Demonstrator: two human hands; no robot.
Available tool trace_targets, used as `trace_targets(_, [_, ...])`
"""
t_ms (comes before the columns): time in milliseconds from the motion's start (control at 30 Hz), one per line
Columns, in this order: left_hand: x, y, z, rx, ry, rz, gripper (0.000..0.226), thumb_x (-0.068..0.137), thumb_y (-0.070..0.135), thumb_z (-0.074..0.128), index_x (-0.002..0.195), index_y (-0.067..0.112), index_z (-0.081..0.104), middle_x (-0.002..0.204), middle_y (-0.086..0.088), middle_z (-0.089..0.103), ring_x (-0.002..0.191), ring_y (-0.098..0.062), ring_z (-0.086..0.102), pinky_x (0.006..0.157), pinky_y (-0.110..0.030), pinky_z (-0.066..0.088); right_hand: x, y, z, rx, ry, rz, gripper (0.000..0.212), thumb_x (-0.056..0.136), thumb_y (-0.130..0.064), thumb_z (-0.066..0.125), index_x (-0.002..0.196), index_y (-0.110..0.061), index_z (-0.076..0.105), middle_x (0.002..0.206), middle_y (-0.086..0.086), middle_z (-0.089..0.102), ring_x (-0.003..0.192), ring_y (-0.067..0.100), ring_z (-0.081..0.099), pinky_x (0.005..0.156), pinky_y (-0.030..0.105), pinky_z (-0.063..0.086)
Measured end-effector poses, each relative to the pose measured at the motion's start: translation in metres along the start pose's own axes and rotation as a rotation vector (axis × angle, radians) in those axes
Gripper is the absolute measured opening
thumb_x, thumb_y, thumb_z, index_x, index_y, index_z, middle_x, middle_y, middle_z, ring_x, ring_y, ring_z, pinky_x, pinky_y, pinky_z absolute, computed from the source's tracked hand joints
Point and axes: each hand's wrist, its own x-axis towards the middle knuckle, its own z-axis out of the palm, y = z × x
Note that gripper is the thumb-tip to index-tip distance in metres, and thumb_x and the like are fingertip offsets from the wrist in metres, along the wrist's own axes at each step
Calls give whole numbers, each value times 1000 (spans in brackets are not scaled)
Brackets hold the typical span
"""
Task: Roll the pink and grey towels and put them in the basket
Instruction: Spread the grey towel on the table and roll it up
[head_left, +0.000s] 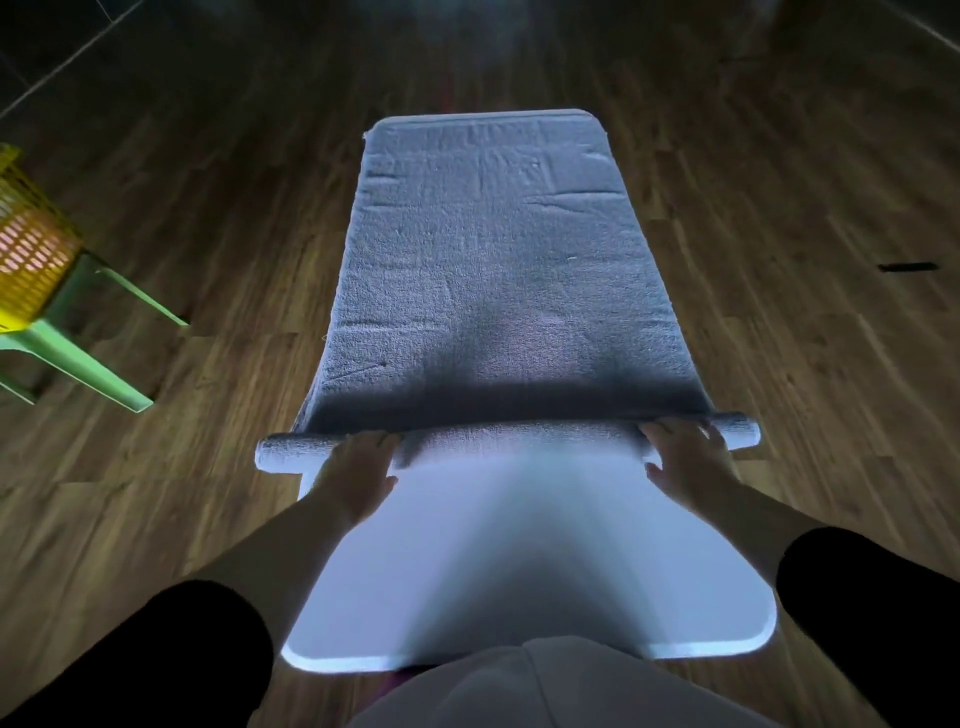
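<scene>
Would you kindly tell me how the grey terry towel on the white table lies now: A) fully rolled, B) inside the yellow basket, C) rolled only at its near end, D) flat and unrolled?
C: a thin roll sits under the left hand and right hand, while the rest of the grey terry towel lies flat on the white table.

Whoever this is has a black top on, left sleeve (171, 654) and right sleeve (872, 597) both stopping about the elbow, forearms (270, 540) bare below that. Lower down there's a pale cream garment (545, 686), soft-looking, with a seam running across it and a thin sliver of maroon at its left edge.
</scene>
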Motion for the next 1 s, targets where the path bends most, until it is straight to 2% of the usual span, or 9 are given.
trace_targets(133, [4, 14, -9, 96, 8, -98, 31, 92, 24, 54, 122, 16, 57, 120, -4, 62, 112, -26, 57, 93, -38, 46, 11, -3, -16, -68, 15, -20, 21, 88, -34, 52, 107, -28, 57, 107, -7, 65, 105, 20, 60, 84, 35, 46])
trace_targets(333, [10, 1, -19, 124, -422, -27, 35, 92, 44, 51, 113, 18, 60, 120, -4, 62, 115, -24, 56, 93, -33, 44, 13, 6, -41, -78, -434, -139, 23, 82, -46, 48, 74, -24, 47, 76, -7, 53, 86, 16, 56, 70, 29, 39])
trace_targets(367, [10, -2, -20, 137, -389, -26, 34, 92, 45, 51, 112, 19, 61, 118, -3, 63, 113, -24, 57, 92, -33, 46, 11, 7, -42, -116, -396, -143, 23, 81, -47, 48, 77, -24, 50, 80, -7, 56, 88, 16, 57, 72, 30, 39])
trace_targets(433, [8, -2, -20, 105, -84, -61, 25, 92, 40, 53, 106, 22, 63, 110, -2, 65, 105, -24, 61, 85, -36, 50, 6, 9, -36, -83, -109, -98, 19, 83, -44, 53, 94, -30, 59, 98, -8, 62, 103, 19, 58, 82, 36, 39])
trace_targets(500, [5, 1, -17, -105, 139, -127, 19, 93, 34, 52, 102, 23, 64, 105, -2, 66, 101, -26, 63, 80, -38, 52, 3, 6, -27, 125, 136, -19, 30, 87, -32, 58, 117, -28, 62, 118, -1, 63, 114, 25, 56, 90, 37, 43])
trace_targets(567, [3, 5, -11, -143, 67, -106, 29, 96, 38, 47, 112, 21, 63, 112, -4, 64, 108, -28, 59, 87, -39, 49, 0, -3, -21, 270, 97, 14, 42, 86, -26, 60, 127, -18, 59, 126, 6, 61, 117, 28, 55, 96, 37, 44])
trace_targets(667, [-1, 15, -4, 71, -100, -76, 51, 93, 47, 52, 136, 22, 46, 133, -2, 54, 124, -26, 48, 100, -40, 38, -4, -11, -5, 109, -7, -34, 54, 79, -32, 67, 129, -17, 54, 122, 4, 61, 115, 27, 55, 96, 37, 44])
trace_targets(800, [2, 23, -7, 210, -83, -145, 35, 94, 36, 50, 127, 23, 48, 127, 0, 56, 120, -23, 50, 98, -38, 38, 2, -12, -11, -36, 99, -7, 21, 85, -35, 61, 104, -26, 60, 100, -4, 67, 99, 23, 61, 81, 36, 47])
trace_targets(1000, [17, 12, -27, 127, -473, -57, 41, 91, 49, 46, 123, 26, 55, 130, 1, 57, 124, -23, 50, 103, -39, 39, 8, -4, -39, -13, -454, -37, 28, 72, -53, 46, 75, -25, 48, 86, -9, 52, 105, 21, 58, 86, 34, 46])
